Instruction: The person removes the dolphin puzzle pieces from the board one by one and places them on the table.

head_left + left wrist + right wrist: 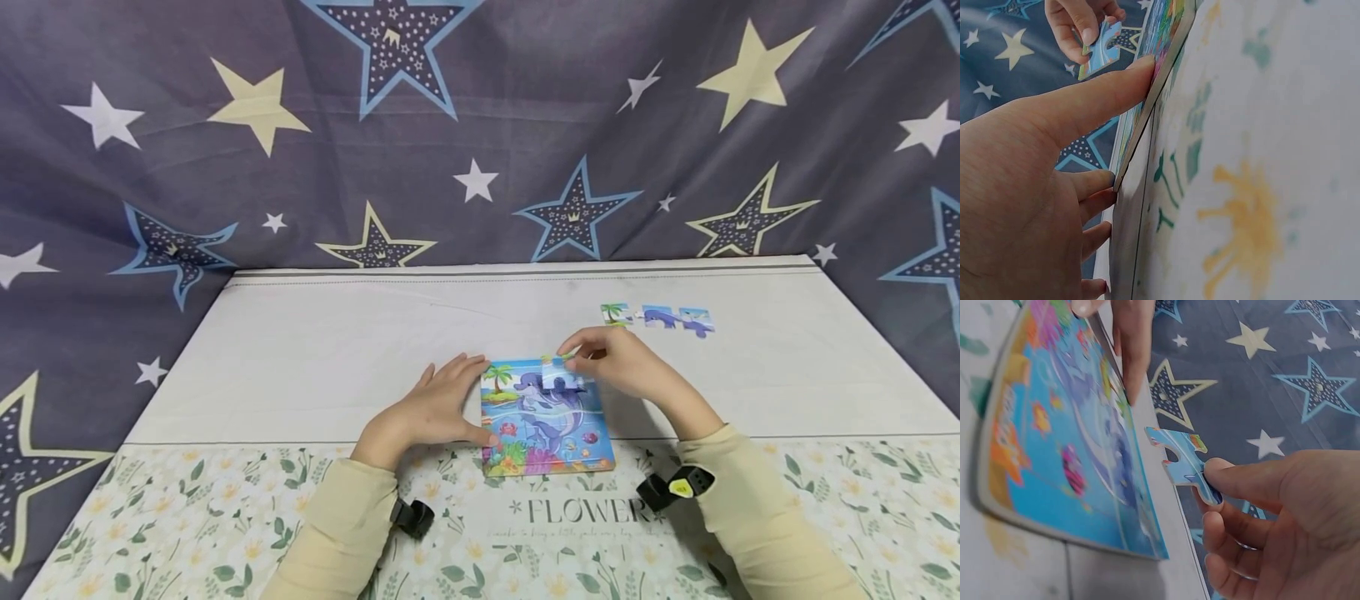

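Observation:
A square dolphin jigsaw puzzle board (558, 433) lies on the table between the hands. My left hand (435, 408) is spread at its left side; in the left wrist view the straight thumb (1104, 87) touches the near part of the board and the other fingertips reach its edge. With thumb and fingertips, my right hand (618, 362) pinches a puzzle piece (1179, 456) above the board's upper right part. That piece is mostly blue, with a green and orange corner and a dark patch by the thumb.
Beyond the board, towards the back right, lie several loose puzzle pieces, one with a palm tree (615, 312) and another with a dolphin (660, 317). A floral cloth (225, 517) covers the table's near part. A star-patterned curtain (420, 158) hangs behind and at the sides.

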A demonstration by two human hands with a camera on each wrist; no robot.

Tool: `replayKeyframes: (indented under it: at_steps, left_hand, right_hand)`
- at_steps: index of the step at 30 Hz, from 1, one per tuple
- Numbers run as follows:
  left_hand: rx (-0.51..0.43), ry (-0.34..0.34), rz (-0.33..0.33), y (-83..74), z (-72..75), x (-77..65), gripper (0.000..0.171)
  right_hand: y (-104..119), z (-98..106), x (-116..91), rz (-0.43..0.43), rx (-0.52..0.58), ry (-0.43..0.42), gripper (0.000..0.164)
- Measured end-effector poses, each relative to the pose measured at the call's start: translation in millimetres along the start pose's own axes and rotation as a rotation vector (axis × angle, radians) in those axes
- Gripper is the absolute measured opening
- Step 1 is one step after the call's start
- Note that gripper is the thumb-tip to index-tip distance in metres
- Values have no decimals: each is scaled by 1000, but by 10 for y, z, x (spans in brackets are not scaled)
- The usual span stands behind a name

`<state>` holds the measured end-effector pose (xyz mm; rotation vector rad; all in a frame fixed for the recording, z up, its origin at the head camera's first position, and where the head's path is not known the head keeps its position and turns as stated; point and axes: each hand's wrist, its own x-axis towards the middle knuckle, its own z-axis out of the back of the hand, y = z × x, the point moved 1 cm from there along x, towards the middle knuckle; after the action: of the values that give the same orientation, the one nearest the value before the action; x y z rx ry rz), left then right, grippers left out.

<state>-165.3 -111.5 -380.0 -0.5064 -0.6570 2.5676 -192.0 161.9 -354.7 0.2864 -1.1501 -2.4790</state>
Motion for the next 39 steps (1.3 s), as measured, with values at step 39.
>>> replayKeyframes:
  at_steps: [39]
  left_hand:
    - [2, 7, 13, -4, 1, -12, 109]
  right_hand:
    - [-588, 463, -84, -70, -96, -234, 23]
